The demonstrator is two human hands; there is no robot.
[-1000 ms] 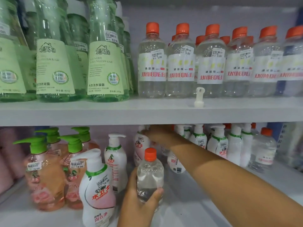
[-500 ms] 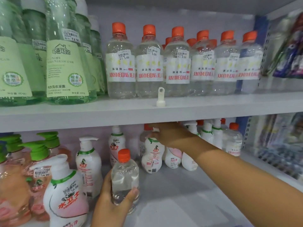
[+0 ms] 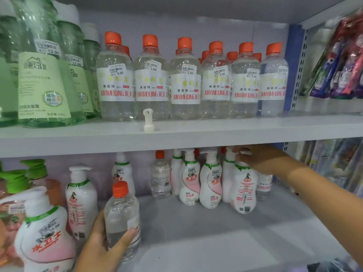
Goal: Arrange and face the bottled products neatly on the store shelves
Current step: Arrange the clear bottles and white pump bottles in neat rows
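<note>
On the lower shelf the person's left hand wraps the lower body of a clear bottle with an orange cap, thumb across its front and fingers hidden behind it, the bottle standing upright near the front edge beside the white pump bottles. The right hand reaches to the back row and curls its fingers over the pump head of a white and pink pump bottle, whose printed back faces outward. The clear bottle looks full, so probably moderately heavy, with thin smooth plastic walls that may dent under a hard squeeze; a hold around the mid-body, as now, seems steadier than one at the cap. The pump bottle looks stiff and narrow-footed, so likely to topple against its neighbours; turning it by the collar or waist appears safer than by the pump spout, which may swivel freely
</note>
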